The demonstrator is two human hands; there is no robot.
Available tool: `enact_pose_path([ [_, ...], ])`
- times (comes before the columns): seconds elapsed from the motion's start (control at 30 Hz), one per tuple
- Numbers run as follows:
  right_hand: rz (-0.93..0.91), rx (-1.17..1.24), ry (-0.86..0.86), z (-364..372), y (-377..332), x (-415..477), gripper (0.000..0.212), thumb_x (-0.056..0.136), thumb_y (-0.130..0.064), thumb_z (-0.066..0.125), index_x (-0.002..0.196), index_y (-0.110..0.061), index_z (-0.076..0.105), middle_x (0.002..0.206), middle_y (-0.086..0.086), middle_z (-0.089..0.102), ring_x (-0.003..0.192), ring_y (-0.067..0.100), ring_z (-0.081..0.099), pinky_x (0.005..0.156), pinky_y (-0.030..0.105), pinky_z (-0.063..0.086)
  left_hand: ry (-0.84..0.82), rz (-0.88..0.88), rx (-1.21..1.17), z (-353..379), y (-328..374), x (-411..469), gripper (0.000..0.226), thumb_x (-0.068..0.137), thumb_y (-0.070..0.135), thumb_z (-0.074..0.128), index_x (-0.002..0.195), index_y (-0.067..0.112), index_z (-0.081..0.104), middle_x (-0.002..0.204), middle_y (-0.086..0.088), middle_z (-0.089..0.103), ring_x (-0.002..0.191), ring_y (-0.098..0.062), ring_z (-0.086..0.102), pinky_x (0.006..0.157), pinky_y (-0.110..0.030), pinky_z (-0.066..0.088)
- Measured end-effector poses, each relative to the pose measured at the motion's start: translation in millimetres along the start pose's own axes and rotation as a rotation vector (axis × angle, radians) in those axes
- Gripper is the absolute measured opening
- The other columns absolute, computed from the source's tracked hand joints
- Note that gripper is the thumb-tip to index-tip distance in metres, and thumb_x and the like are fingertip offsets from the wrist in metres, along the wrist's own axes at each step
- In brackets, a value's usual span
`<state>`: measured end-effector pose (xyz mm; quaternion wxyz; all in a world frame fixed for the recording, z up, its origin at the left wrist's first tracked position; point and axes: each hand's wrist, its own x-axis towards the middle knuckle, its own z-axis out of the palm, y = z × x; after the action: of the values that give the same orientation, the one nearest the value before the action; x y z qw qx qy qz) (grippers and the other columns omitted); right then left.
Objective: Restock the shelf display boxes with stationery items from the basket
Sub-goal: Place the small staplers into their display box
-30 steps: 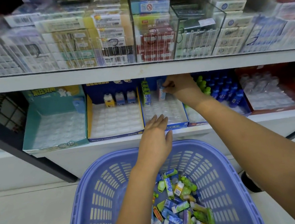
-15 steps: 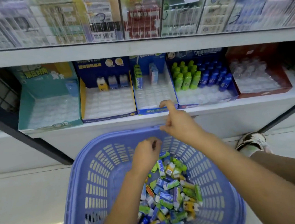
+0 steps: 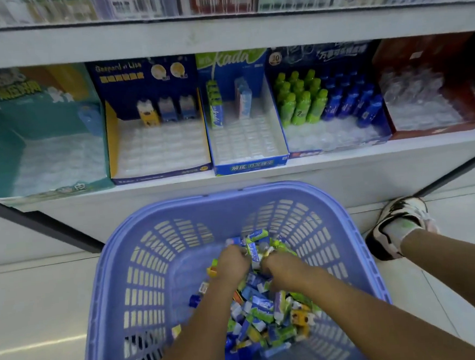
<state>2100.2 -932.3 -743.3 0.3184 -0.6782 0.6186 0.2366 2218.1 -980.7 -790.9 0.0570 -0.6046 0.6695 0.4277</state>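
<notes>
Near the far wall of the purple basket [image 3: 231,194], left hand [image 3: 233,262] and right hand [image 3: 278,266], back from the Kada display box [image 3: 251,166], curl into stationery packs [image 3: 259,310] for another load; whether either grips any cannot be told.

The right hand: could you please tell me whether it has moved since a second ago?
Yes. The right hand has dropped from the blue display box down into the basket, beside the left hand.

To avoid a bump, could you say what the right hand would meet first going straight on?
The right hand would likely meet the packs piled in the basket, then the left hand, though depth is unclear.
</notes>
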Motion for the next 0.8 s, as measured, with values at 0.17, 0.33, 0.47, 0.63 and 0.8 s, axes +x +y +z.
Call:
enact_pose_path([
  [0.17, -0.031, -0.116, -0.051, 15, 1, 16, 0.004, 0.089, -0.007, 0.056, 0.093, -0.009, 0.056, 0.068, 0.007, 0.038, 0.073, 0.026, 0.044, 0.067, 0.035, 0.040, 0.027, -0.125, -0.045, 14, 9, 16, 0.056, 0.085, 0.032, 0.067, 0.097, -0.020, 0.050, 0.106, -0.029, 0.065, 0.099, -0.036, 0.063, 0.079, -0.041, 0.048],
  [0.33, -0.038, -0.143, -0.031, 21, 7, 21, 0.017, 0.088, -0.010, 0.057, 0.104, -0.005, 0.062, 0.101, 0.015, 0.062, 0.096, 0.032, 0.058, 0.073, 0.036, 0.046, 0.023, -0.120, -0.015, 22, 9, 14, 0.042, 0.084, 0.033, 0.069, 0.099, -0.006, 0.064, 0.099, -0.024, 0.068, 0.093, -0.034, 0.064, 0.076, -0.040, 0.050],
  [0.47, 0.056, 0.074, -0.009, -4, 20, 5, 0.022, 0.090, -0.023, 0.057, 0.074, -0.010, 0.050, 0.073, 0.009, 0.048, 0.075, 0.022, 0.049, 0.063, 0.029, 0.038, 0.044, -0.102, -0.076, 21, 8, 10, 0.025, 0.083, 0.017, 0.069, 0.083, -0.007, 0.063, 0.097, -0.030, 0.065, 0.091, -0.037, 0.065, 0.075, -0.042, 0.052],
  [0.63, -0.018, 0.983, -0.038, -58, 33, -45, 0.005, 0.095, -0.016, 0.052, 0.095, -0.011, 0.051, 0.077, 0.007, 0.064, 0.051, 0.013, 0.054, 0.052, 0.025, 0.048, -0.069, -0.043, -0.400, -11, 14, -2, 0.024, 0.083, 0.018, 0.072, 0.069, 0.009, 0.054, 0.059, -0.010, 0.050, 0.054, -0.018, 0.045, 0.049, -0.024, 0.038],
  [0.8, -0.386, 1.517, 0.192, -99, 25, -90, 0.016, 0.084, -0.030, 0.059, 0.092, -0.021, 0.070, 0.062, -0.003, 0.046, 0.049, 0.008, 0.031, 0.047, 0.017, 0.031, -0.177, 0.106, -0.725, -72, 47, -38, 0.009, 0.085, 0.015, 0.069, 0.083, 0.008, 0.065, 0.068, -0.003, 0.057, 0.063, -0.011, 0.056, 0.058, -0.016, 0.053],
])
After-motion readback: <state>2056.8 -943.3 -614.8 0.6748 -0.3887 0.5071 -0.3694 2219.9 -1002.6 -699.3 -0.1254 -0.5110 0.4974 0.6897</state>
